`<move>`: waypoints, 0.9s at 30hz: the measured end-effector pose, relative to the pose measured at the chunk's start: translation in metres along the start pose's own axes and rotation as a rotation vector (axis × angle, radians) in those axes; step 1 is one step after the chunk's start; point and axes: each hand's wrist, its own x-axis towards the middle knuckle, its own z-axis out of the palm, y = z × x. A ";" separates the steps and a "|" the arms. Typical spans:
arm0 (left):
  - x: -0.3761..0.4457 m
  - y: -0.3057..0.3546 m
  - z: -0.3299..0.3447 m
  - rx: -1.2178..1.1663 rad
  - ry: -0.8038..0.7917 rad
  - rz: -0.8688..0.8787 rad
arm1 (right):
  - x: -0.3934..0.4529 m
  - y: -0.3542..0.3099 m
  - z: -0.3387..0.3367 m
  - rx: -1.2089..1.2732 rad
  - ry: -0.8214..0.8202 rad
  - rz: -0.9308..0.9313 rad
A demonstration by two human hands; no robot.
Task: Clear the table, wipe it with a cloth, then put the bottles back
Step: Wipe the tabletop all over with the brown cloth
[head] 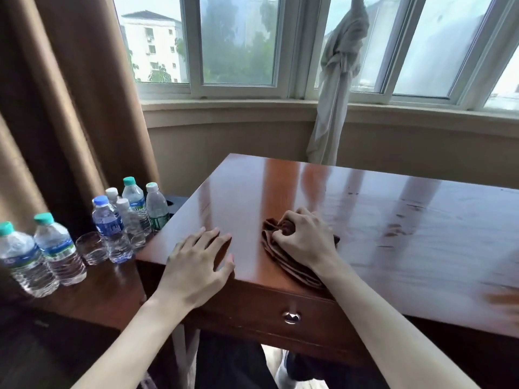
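While the right hand (302, 240) bunches the brown cloth (283, 256) under curled fingers, thumb tucked into the folds, the left hand (199, 265) lies spread and flat on the surface (393, 220) just beside it, near the front left corner, fingers straight and holding nothing. The cloth sits on the glossy wood close to the front edge, above the drawer knob (292, 317); part of it is gathered into a lump under the palm, the rest trails back toward the person in loose pleats. Its long axis runs roughly from the near edge away toward the window, slanting a little to the left.

By its look the cloth is soft, light and limp: it will fold and slide wherever pushed, so a grip on the gathered middle with downward pressure seems best, else the loose tail may drag off the edge. The polished top looks slick, with dull marks further right that probably want wiping yet.

Off to the left, on a lower stand (106, 284), the water bottles (132, 217) stand upright in two clusters with a drinking glass (91, 247) between them, well apart from the cloth. They look light and thin-walled.
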 end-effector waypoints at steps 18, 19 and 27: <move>0.216 -0.016 0.038 0.034 -0.145 -0.093 | 0.203 0.092 0.052 -0.038 0.025 0.098; 0.230 -0.024 0.045 0.066 -0.143 -0.094 | 0.225 0.103 0.057 -0.057 0.033 0.107; 0.258 -0.056 0.085 0.093 -0.142 -0.125 | 0.366 0.170 0.084 -0.085 0.085 0.219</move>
